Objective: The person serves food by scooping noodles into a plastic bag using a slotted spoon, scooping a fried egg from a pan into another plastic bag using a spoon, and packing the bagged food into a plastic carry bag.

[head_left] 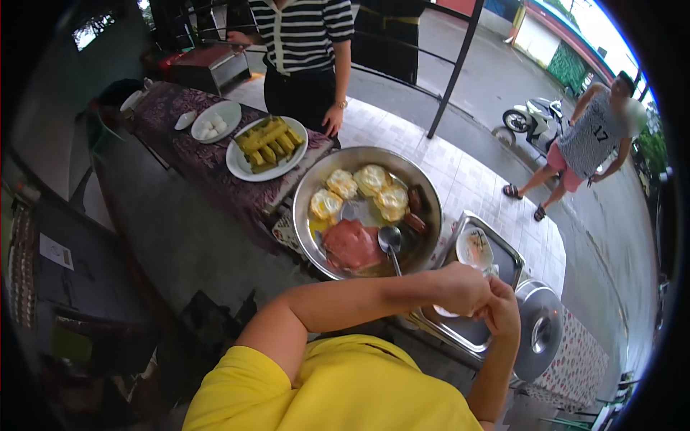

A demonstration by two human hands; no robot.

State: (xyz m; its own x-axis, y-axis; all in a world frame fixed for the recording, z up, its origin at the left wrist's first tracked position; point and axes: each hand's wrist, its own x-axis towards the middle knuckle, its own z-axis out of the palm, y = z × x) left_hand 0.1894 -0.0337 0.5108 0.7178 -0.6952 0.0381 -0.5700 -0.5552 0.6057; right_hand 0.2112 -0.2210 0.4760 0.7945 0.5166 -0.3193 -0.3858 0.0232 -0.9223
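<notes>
My left hand [460,287] and my right hand [503,305] meet over the rectangular metal tray [471,336], fingers closed and pressed together. What they pinch, if anything, is hidden. Just beyond them a white bowl [474,248] with some food residue sits in the tray. To the left stands a wide round metal pan [305,248] holding several fried eggs [371,179], pink sliced meat [352,244] and dark red sausages [415,221]. A metal serving spoon [389,241] rests in the pan, its handle running toward my left forearm.
A round metal lid [540,345] lies right of the tray. On the patterned tablecloth [169,108] stand a plate of leaf-wrapped food [269,144] and a plate of white eggs [213,128]. A person in a striped top [305,36] stands across the table; another person [596,129] is near a parked scooter [535,118].
</notes>
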